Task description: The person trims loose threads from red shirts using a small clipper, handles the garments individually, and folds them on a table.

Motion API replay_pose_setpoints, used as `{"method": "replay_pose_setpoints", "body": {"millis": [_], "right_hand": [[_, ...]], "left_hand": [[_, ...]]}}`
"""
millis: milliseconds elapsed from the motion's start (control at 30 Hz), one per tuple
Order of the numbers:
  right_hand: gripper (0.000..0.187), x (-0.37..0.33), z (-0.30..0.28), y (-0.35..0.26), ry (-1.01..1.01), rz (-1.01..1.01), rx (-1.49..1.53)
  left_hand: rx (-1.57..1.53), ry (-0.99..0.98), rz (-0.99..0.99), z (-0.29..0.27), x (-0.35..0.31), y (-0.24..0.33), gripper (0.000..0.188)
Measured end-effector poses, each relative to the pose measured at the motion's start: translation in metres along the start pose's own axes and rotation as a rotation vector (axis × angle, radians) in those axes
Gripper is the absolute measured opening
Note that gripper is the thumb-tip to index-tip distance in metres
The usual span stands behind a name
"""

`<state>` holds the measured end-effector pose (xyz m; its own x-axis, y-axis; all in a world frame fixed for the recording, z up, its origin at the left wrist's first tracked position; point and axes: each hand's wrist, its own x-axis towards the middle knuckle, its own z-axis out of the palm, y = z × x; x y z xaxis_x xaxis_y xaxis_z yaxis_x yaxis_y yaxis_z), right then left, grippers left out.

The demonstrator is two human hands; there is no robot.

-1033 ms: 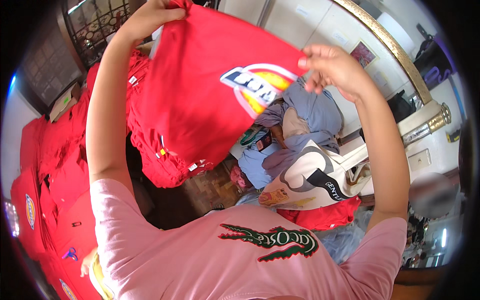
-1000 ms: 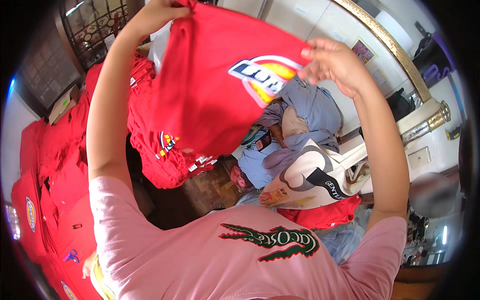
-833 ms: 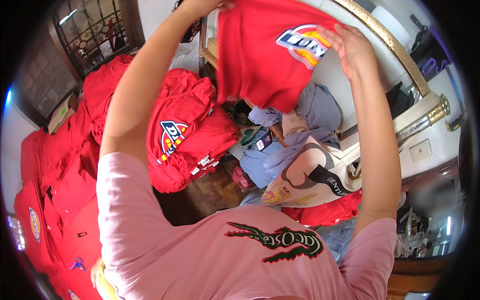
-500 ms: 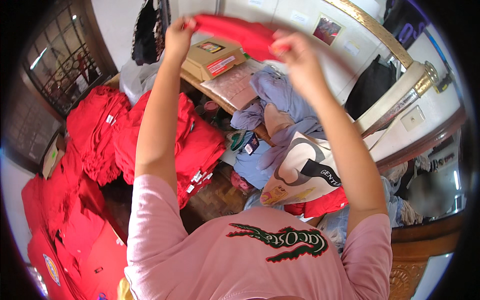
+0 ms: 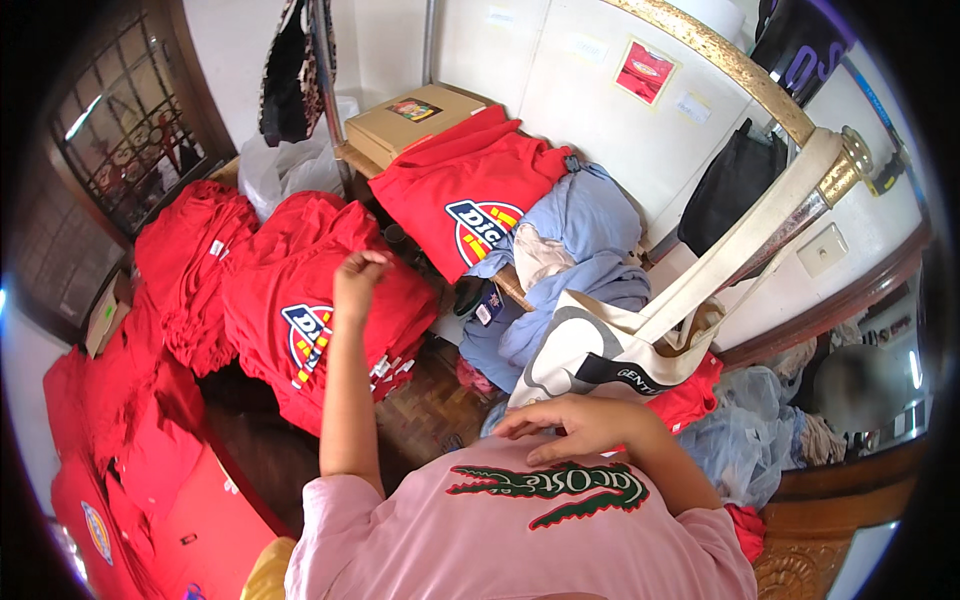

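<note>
While the right grip [image 5: 575, 425] spreads open over the pink T-shirt [image 5: 440, 540], the left grip [image 5: 356, 288] half-curls, closure unclear, before the red shirt stack [image 5: 260, 262]. Red logo-print shirt [image 5: 470, 180] lies rightward beyond it, ungripped. Laying-out apparently done; any next pickup would call for opened fingers.

I'm in what looks like a cramped clothing workroom, perhaps inside a home — red garments [image 5: 285, 250] lie heaped around me, with blue clothes [image 5: 590, 215] and a cardboard box [image 5: 372, 134] near them — while the parquet floor [image 5: 435, 398], decorative grille [image 5: 125, 125] and carved wood [image 5: 795, 572] look like a house's.
</note>
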<state>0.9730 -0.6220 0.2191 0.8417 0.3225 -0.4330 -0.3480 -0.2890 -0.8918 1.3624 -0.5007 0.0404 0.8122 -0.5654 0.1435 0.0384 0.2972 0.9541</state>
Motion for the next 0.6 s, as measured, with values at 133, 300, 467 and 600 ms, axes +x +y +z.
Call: {"method": "replay_pose_setpoints", "body": {"millis": [133,300,467,600], "right_hand": [[0.056,-0.031,0.01,0.028,0.019,-0.004,-0.001],[0.059,-0.072,0.03,0.069,-0.041,-0.037,0.112],[0.056,-0.121,0.068,0.136,-0.152,-0.131,0.114],[0.05,-0.156,0.118,0.23,-0.282,-0.037,0.216]], "left_hand": [[-0.173,-0.032,-0.224,0.046,-0.067,-0.038,0.009],[-0.098,0.033,-0.443,0.088,-0.157,-0.067,0.006],[0.03,0.257,-0.333,0.107,-0.265,-0.087,0.008],[0.256,0.38,-0.386,0.152,-0.389,-0.074,0.008]]}}
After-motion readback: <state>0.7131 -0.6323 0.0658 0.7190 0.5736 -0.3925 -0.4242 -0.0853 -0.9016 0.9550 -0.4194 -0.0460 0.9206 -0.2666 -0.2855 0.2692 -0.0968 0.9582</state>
